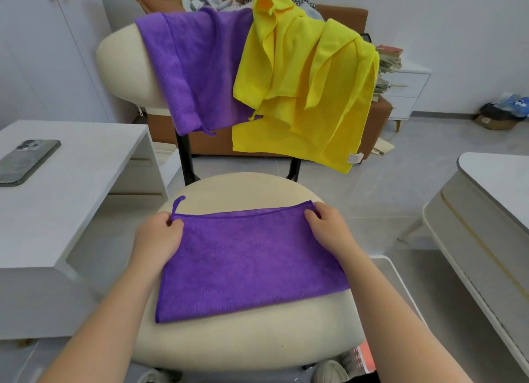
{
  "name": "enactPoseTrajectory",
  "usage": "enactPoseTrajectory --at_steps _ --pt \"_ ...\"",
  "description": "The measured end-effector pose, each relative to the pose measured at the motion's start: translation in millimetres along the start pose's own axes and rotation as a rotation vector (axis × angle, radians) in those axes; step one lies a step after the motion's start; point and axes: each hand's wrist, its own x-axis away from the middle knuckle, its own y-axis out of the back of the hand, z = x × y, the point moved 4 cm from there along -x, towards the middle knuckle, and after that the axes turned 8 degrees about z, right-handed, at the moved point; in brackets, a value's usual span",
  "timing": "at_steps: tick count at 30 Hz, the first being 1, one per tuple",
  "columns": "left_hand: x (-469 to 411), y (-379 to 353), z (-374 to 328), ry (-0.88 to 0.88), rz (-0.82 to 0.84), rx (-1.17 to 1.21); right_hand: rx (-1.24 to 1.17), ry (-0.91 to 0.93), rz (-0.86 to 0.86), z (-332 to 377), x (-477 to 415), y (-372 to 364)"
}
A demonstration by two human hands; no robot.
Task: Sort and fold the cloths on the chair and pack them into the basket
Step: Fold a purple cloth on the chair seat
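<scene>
A purple cloth point(252, 259) lies folded in half on the cream seat of the chair point(243, 342). My left hand point(157, 236) pinches its far left corner, beside a small hanging loop. My right hand point(323, 225) pinches the far right corner. Over the chair's backrest hang another purple cloth point(194, 73) on the left and yellow cloths point(309, 88) on the right. Part of a basket point(357, 357) with a perforated wall shows below the seat's front right edge.
A white table point(71, 199) stands at the left with a phone point(25, 161) on it. A pale rounded table point(486, 225) is at the right. Behind the chair is a brown sofa point(378, 119) and a white drawer unit point(406, 88) with stacked books.
</scene>
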Motion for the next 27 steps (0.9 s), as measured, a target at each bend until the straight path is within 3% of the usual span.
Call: enactPoseTrajectory --at_steps 7,14,20,27 --pt "-5.5 -1.3 -2.4 -0.02 -0.159 -0.167 0.268 -0.039 -0.097 -1.1 -19.7 -9.0" --pt "-2.2 -2.3 1.2 -0.001 -0.293 -0.367 0.324 -0.091 -0.243 -0.3 -19.6 -15.0" --pt "-4.0 -3.6 5.7 -0.089 -0.26 -0.403 0.477 -0.005 -0.282 4.3 -16.6 -21.2" --pt "-14.4 -6.8 9.0 -0.185 -0.186 -0.341 0.374 0.067 -0.205 -0.3 -20.8 -14.9"
